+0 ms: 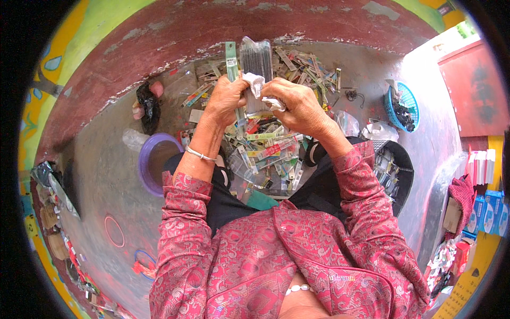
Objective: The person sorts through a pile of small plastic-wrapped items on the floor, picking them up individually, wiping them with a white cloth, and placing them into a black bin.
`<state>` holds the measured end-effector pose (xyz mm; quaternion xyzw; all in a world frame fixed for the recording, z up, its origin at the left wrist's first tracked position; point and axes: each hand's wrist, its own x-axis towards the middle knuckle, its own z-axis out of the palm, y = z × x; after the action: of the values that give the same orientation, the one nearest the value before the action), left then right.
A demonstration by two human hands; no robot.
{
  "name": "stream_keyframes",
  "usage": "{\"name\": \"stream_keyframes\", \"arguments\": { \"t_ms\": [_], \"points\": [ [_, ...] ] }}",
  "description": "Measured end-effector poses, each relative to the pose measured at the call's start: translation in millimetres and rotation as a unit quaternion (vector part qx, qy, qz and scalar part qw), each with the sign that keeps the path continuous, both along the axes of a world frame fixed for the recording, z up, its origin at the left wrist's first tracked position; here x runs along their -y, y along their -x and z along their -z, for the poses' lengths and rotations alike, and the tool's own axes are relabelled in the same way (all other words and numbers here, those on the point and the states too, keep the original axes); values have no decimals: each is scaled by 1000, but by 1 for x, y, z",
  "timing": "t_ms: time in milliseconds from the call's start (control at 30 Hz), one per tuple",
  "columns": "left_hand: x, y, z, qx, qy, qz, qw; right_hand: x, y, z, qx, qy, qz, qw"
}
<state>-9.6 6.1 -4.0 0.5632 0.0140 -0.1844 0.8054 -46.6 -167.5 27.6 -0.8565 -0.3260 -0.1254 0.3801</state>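
My left hand (227,99) is closed round a narrow flat packet (231,56) with a green top, held upright. To its right stands a clear plastic bag (256,56) of thin dark rods. My right hand (296,105) pinches at the right edge of this bag, its fingers bent. White crumpled material (254,84) covers the tip of my left thumb, and a similar white piece (274,103) sits at my right thumb; I cannot tell whether it is cloth or paper. Below my hands, a heap of small flat packets (271,151) lies between my legs.
A purple basin (159,165) stands at my left, near a black plastic bag (149,109). To the right are a black tub (401,175) holding small packets and a blue basket (402,106) with dark things. A red wall (212,21) closes off the far side.
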Motion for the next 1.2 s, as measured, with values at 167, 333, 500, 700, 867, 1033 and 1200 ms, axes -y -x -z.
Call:
{"name": "stream_keyframes", "arguments": {
  "t_ms": [167, 333, 500, 700, 867, 1033, 1200],
  "points": [
    [10, 12, -9, -10, -12, 51, 999, 3, -29, -2, 36, -34, 128, 990],
    [5, 5, -5, 19, -36, 78, 996, -9, -29, -5, 73, -49, 60, 994],
    [3, 9, -12, 58, -18, 72, 996, -12, -12, 0, 35, -7, 16, 999],
    [0, 7, -15, 50, -71, 74, 993, -18, -21, -5, 8, -77, 71, 994],
    [10, 13, -11, 40, 1, 59, 997, -2, -41, -8, -41, -132, 137, 981],
    [-1, 5, -2, 45, -14, 41, 998, -12, -29, -4, 45, -9, 67, 997],
    [-2, 5, -4, 40, -41, 42, 997, 5, -17, 2, -173, -31, -5, 984]
  ]
}}
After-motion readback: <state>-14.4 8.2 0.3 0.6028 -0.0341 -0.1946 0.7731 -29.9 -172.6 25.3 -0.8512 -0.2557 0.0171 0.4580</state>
